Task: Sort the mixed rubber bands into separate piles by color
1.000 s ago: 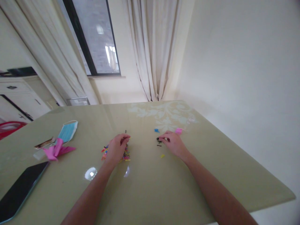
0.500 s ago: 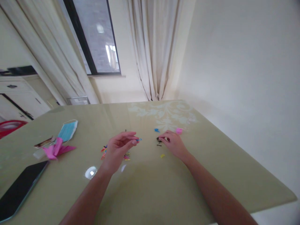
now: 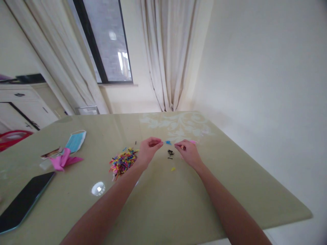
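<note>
My left hand [image 3: 149,151] is pinched closed beside a small group of blue bands [image 3: 168,142]; whatever sits between its fingertips is too small to make out. Just right of that group, my right hand [image 3: 187,152] is also closed in a pinch, its contents hidden. Between and below the hands lies a clump of black bands [image 3: 170,152], with a single black band [image 3: 170,158] under it. A yellow band [image 3: 173,169] rests nearer to me. Pink bands [image 3: 193,142] show partly behind my right hand. A large pile of mixed-colour bands [image 3: 124,162] lies left of my left forearm.
On the table's left are a black phone [image 3: 28,197], a pink folded paper shape [image 3: 63,160] and a blue face mask [image 3: 76,141]. A bright round reflection [image 3: 98,188] shows on the glossy tabletop [image 3: 163,211]. A wall [image 3: 268,85] stands to the right.
My left hand has moved right and away from me, from near the mixed pile to the blue group, uncovering the pile. My right hand has lifted off the black clump.
</note>
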`<state>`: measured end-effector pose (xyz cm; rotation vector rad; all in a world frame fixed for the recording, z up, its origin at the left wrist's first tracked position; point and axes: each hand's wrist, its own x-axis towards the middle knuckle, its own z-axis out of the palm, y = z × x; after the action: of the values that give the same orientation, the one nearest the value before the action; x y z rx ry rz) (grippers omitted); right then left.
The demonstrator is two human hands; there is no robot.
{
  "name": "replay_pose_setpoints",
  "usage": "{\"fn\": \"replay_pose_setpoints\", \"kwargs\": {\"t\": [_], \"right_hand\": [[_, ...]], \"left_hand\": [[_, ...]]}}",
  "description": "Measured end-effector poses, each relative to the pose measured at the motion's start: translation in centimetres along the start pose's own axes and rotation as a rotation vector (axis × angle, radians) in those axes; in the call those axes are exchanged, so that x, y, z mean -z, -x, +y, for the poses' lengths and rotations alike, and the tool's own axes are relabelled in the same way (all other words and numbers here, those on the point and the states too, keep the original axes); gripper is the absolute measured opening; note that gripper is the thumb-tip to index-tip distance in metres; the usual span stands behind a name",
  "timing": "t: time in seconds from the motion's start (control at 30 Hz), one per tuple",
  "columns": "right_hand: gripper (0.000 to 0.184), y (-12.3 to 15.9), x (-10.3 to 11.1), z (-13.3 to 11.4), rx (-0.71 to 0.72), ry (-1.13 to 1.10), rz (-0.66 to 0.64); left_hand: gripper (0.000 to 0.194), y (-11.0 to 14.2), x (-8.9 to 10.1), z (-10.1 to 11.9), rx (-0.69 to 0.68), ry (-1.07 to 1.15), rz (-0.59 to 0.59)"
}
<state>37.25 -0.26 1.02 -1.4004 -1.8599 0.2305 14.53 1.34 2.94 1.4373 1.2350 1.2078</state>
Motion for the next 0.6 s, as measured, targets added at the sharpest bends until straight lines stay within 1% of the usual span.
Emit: {"fn": "replay_pose_setpoints", "kwargs": {"t": [0.1, 0.17, 0.27, 0.33, 0.4, 0.43, 0.53, 0.57, 0.6], "right_hand": [[0.018, 0.0, 0.0, -0.1, -0.003, 0.000, -0.026], [0.015, 0.0, -0.1, -0.3, -0.014, -0.005, -0.036], [0.012, 0.1, -0.4, -0.7, -0.028, -0.016, -0.052], [0.012, 0.2, -0.5, -1.0, -0.031, -0.016, -0.072], [0.013, 0.2, -0.5, -1.3, -0.030, -0.006, -0.095], [0.014, 0.2, -0.5, -1.5, -0.031, 0.006, -0.109], [0.015, 0.4, -0.4, -2.1, -0.048, 0.060, -0.161], [0.015, 0.4, -0.5, -2.3, -0.058, 0.077, -0.178], [0.015, 0.5, -0.5, -2.4, -0.066, 0.092, -0.193]], "left_hand": [[0.017, -2.3, -2.5, -1.4, 0.021, -0.104, -0.006], [0.012, -3.3, -3.7, -2.2, 0.027, -0.177, -0.003], [0.004, -4.0, -4.6, -2.8, 0.017, -0.284, 0.005], [0.005, -4.0, -4.3, -2.6, 0.003, -0.348, 0.002], [0.013, -3.7, -3.0, -2.2, -0.015, -0.413, -0.006], [0.017, -3.3, -2.0, -2.0, -0.026, -0.449, -0.008], [0.022, -1.6, 2.5, -1.8, -0.051, -0.587, 0.015], [0.023, -0.9, 4.1, -1.9, -0.065, -0.666, 0.029], [0.024, -0.2, 5.5, -2.1, -0.104, -0.872, 0.032]]}}
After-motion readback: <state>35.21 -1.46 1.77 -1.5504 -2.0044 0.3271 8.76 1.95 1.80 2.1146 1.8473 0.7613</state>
